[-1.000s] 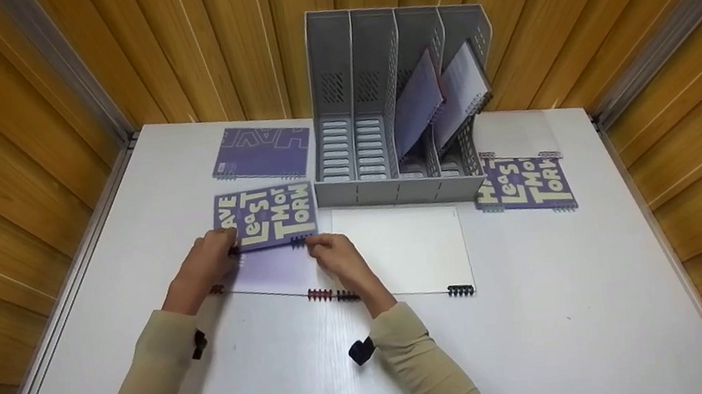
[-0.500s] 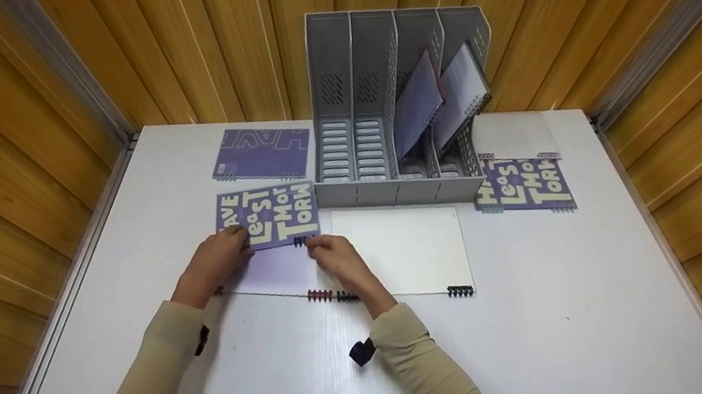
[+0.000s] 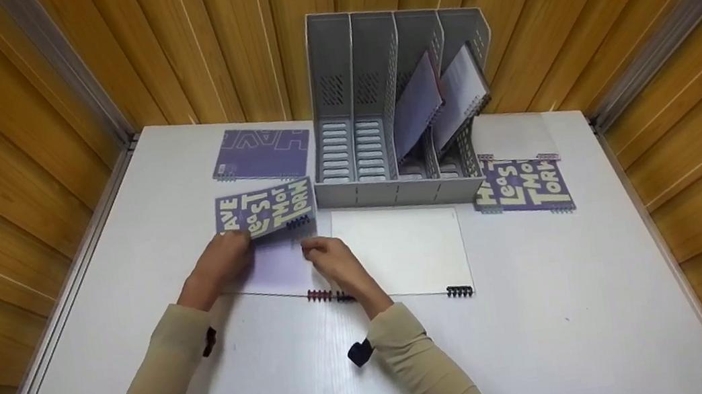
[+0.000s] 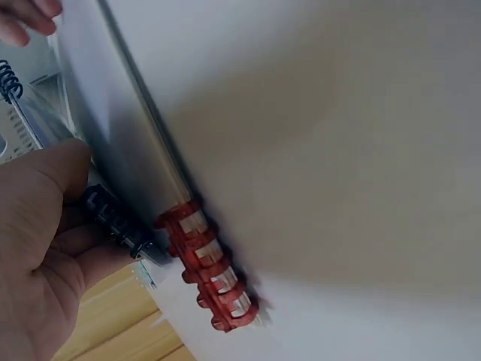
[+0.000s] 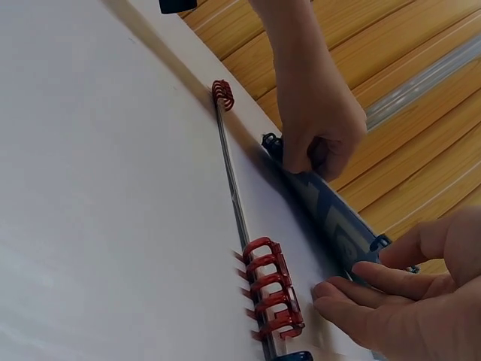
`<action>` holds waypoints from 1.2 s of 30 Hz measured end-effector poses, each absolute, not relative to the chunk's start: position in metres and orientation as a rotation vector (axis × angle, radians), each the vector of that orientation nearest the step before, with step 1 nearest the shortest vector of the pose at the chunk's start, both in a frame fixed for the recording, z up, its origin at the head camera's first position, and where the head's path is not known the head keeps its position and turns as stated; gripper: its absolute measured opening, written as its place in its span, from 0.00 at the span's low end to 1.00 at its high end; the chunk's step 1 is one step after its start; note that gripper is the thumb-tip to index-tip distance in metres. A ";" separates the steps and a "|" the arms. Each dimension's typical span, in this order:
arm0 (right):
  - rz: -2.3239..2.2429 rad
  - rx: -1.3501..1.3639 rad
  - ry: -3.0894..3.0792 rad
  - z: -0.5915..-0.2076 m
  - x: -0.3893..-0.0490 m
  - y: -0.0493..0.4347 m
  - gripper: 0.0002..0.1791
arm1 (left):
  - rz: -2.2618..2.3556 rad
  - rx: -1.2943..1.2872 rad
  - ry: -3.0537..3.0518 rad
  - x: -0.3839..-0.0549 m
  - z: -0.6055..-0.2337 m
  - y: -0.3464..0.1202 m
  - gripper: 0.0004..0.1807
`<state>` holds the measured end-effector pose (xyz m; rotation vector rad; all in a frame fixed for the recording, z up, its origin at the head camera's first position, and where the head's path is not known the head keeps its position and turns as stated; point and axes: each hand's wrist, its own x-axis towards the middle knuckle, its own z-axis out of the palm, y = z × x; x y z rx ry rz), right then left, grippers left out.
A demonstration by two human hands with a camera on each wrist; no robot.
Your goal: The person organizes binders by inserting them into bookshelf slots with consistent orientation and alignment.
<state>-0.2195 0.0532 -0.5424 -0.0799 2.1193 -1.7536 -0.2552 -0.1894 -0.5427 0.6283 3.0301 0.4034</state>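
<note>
My left hand (image 3: 223, 258) pinches the ringed edge of a small purple notebook (image 3: 267, 204) with pale lettering. That edge is tilted up off a lilac notebook (image 3: 279, 267) with red rings lying underneath. In the left wrist view, dark rings (image 4: 113, 218) show beside the thumb and fingers, close to the red rings (image 4: 214, 271). My right hand (image 3: 335, 260) is by the lettered notebook's right end, its fingers slightly bent and seemingly holding nothing. From the right wrist view, its fingertips (image 5: 334, 293) are close to the lifted notebook (image 5: 331, 214); contact cannot be judged.
A white notebook (image 3: 405, 251) with black rings lies right of the lilac one. Behind it stands a grey file rack (image 3: 398, 191), two notebooks leaning in its right slots. A purple notebook (image 3: 264, 154) lies at back left; a pale one (image 3: 512, 135) overlaps a lettered one (image 3: 529, 187) at right.
The lettered notebook's front edge has risen and tilted, its right end now away from my right fingers. My left hand moved a little right along the edge earlier, then took hold.
</note>
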 end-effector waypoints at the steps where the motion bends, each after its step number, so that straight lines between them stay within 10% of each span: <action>1: -1.749 -0.081 2.123 -0.543 -0.220 0.053 0.22 | 0.435 0.592 3.017 -0.254 -0.542 -0.190 0.07; 36: -2.070 0.030 1.875 -0.538 -0.232 0.026 0.20 | 0.685 0.751 2.986 -0.214 -0.536 -0.169 0.07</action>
